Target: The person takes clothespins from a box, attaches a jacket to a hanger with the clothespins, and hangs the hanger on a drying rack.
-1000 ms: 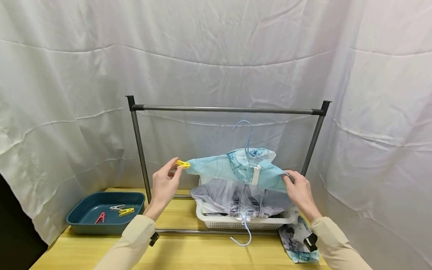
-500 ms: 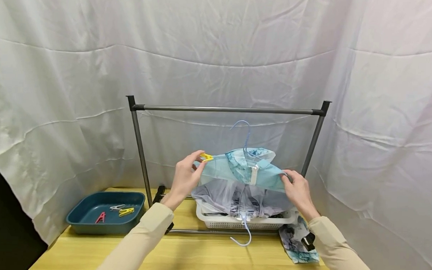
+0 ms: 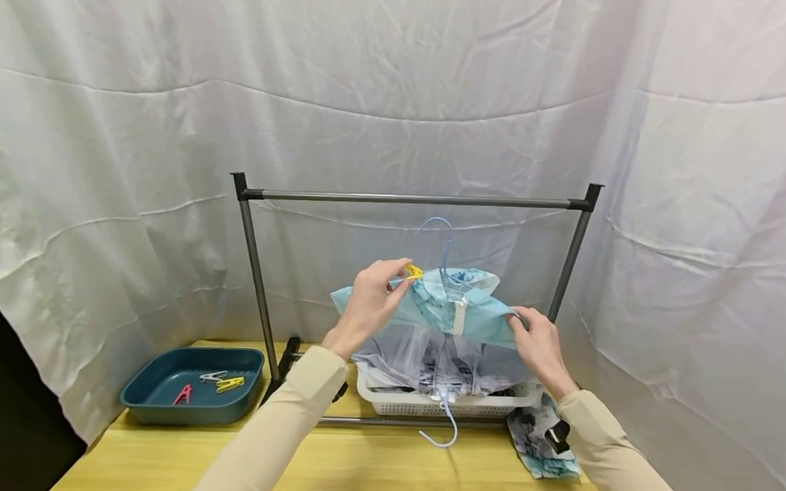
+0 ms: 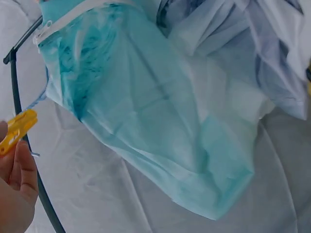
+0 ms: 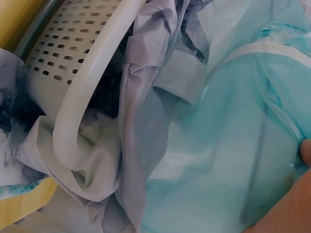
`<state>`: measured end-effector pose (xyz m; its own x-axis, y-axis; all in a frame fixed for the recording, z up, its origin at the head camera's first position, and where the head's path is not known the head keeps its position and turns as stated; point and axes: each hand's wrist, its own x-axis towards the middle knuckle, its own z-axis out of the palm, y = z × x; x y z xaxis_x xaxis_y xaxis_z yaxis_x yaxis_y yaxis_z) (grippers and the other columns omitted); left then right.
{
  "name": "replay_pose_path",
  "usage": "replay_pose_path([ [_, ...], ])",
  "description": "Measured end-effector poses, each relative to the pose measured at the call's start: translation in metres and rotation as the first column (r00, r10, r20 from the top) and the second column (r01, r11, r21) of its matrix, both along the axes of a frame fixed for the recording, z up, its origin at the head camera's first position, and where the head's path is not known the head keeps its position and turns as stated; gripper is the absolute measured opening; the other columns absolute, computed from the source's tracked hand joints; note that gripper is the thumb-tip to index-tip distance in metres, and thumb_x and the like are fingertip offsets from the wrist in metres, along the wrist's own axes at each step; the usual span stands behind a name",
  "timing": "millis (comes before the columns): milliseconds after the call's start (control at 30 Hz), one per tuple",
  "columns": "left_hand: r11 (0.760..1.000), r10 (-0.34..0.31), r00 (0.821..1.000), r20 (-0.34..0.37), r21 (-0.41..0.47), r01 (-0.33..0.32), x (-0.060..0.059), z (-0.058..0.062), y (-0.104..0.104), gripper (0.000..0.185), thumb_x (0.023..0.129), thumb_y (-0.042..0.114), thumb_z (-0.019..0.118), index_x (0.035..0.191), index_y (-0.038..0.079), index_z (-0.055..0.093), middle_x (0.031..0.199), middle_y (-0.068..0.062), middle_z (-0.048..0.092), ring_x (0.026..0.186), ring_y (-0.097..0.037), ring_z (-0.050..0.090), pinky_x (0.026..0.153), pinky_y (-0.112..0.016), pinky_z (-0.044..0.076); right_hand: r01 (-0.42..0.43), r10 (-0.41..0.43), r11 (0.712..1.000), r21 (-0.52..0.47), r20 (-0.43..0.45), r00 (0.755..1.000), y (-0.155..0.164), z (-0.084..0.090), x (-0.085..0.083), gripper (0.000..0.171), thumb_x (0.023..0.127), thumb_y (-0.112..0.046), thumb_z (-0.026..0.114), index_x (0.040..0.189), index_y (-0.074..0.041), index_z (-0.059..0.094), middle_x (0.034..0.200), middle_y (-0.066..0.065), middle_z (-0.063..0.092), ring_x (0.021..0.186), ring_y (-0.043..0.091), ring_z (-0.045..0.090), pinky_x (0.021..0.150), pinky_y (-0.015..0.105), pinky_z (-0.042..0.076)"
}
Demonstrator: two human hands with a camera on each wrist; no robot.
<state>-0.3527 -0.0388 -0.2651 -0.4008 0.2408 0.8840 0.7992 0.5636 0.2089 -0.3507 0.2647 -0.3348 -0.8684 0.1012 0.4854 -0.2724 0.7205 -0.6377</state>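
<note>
Left hand [image 3: 375,292]: fingers pinch a yellow plastic clothes-peg [image 3: 414,273] near the collar; contact unclear. Right hand [image 3: 537,344] pinches the shoulder of a sheer aqua hooded garment [image 3: 430,312], probably steadying it, above the worktop [image 3: 385,469] towards its back edge. Pale-blue hanger [image 3: 446,244] mostly hidden inside; right fingertips cut off in the right wrist view.

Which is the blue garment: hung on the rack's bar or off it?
Off. The blue garment has its hanger hook below the bar, apart from it.
</note>
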Motion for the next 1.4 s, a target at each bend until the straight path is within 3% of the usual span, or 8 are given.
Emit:
replay_pose_path([
  [300, 0.973, -0.026, 0.989, 0.143, -0.222, 0.058, -0.001, 0.02, 0.022, 0.027, 0.089, 0.012, 0.071, 0.115, 0.011, 0.073, 0.111, -0.004, 0.073, 0.1, -0.017, 0.066, 0.084, -0.03, 0.054, 0.004, -0.004, 1.0, 0.007, -0.015, 1.0, -0.002, 0.002, 0.0, 0.038, 0.105, -0.03, 0.045, 0.129, -0.007, 0.061, 0.132, 0.021, 0.058, 0.12, 0.044, 0.053, 0.095, 0.06, 0.044],
  [500, 0.951, -0.047, 0.989, 0.142, -0.296, 0.088, 0.002, 0.03, 0.046, 0.023, 0.087, 0.012, 0.073, 0.11, 0.015, 0.076, 0.105, 0.0, 0.076, 0.091, -0.014, 0.067, 0.08, -0.026, 0.053, 0.002, -0.002, 1.0, 0.005, -0.023, 1.0, -0.002, 0.001, 0.001, 0.037, 0.104, -0.03, 0.046, 0.129, -0.006, 0.061, 0.131, 0.021, 0.059, 0.119, 0.044, 0.054, 0.094, 0.059, 0.044],
  [700, 0.9, -0.077, 0.995, 0.065, -0.425, 0.098, 0.01, 0.026, 0.073, 0.021, 0.093, 0.014, 0.066, 0.112, 0.016, 0.075, 0.107, 0.003, 0.075, 0.099, -0.012, 0.068, 0.089, -0.021, 0.052, 0.021, -0.021, 1.0, 0.0, -0.017, 1.0, -0.001, 0.004, 0.003, 0.039, 0.104, -0.032, 0.045, 0.128, -0.007, 0.062, 0.13, 0.021, 0.06, 0.116, 0.043, 0.056, 0.092, 0.058, 0.045],
  [867, 0.871, -0.078, 0.996, -0.046, -0.489, 0.045, 0.011, 0.01, 0.094, 0.022, 0.096, 0.015, 0.062, 0.113, 0.018, 0.075, 0.114, 0.006, 0.073, 0.106, -0.01, 0.067, 0.098, -0.021, 0.048, 0.021, -0.021, 1.0, -0.008, 0.011, 1.0, -0.001, 0.008, 0.002, 0.042, 0.104, -0.036, 0.044, 0.129, -0.008, 0.062, 0.13, 0.02, 0.06, 0.118, 0.042, 0.055, 0.091, 0.057, 0.045],
  [967, 0.862, -0.078, 0.99, -0.119, -0.507, 0.007, 0.009, -0.001, 0.103, 0.021, 0.095, 0.011, 0.063, 0.111, 0.019, 0.075, 0.113, 0.008, 0.073, 0.102, -0.01, 0.067, 0.092, -0.019, 0.05, 0.024, -0.023, 1.0, -0.008, 0.021, 1.0, -0.001, 0.008, 0.001, 0.042, 0.104, -0.037, 0.044, 0.129, -0.009, 0.062, 0.13, 0.02, 0.06, 0.119, 0.043, 0.054, 0.09, 0.057, 0.045],
  [1100, 0.857, -0.042, 0.971, -0.234, -0.508, -0.085, 0.004, -0.013, 0.11, 0.022, 0.093, 0.008, 0.064, 0.106, 0.021, 0.076, 0.11, 0.011, 0.073, 0.094, -0.008, 0.065, 0.083, -0.017, 0.051, 0.018, -0.017, 1.0, -0.012, 0.043, 0.999, -0.002, 0.008, 0.001, 0.043, 0.104, -0.037, 0.043, 0.131, -0.008, 0.06, 0.133, 0.021, 0.058, 0.12, 0.043, 0.053, 0.09, 0.057, 0.046],
  [1233, 0.852, 0.044, 0.946, -0.323, -0.483, -0.204, -0.002, -0.016, 0.113, 0.024, 0.09, 0.005, 0.066, 0.103, 0.023, 0.077, 0.106, 0.012, 0.074, 0.093, -0.007, 0.066, 0.083, -0.021, 0.052, 0.016, -0.015, 1.0, -0.02, 0.041, 0.999, -0.004, 0.007, 0.001, 0.042, 0.104, -0.035, 0.043, 0.131, -0.008, 0.061, 0.134, 0.02, 0.058, 0.113, 0.04, 0.058, 0.085, 0.052, 0.048],
  [1400, 0.829, 0.108, 0.949, -0.297, -0.5, -0.251, -0.007, -0.007, 0.113, 0.026, 0.092, 0.003, 0.063, 0.104, 0.022, 0.077, 0.104, 0.011, 0.074, 0.097, -0.008, 0.067, 0.09, -0.022, 0.051, 0.016, -0.016, 0.999, -0.031, 0.004, 1.0, -0.003, 0.008, 0.001, 0.037, 0.104, -0.03, 0.046, 0.127, -0.008, 0.063, 0.13, 0.02, 0.061, 0.111, 0.039, 0.059, 0.085, 0.053, 0.048],
])
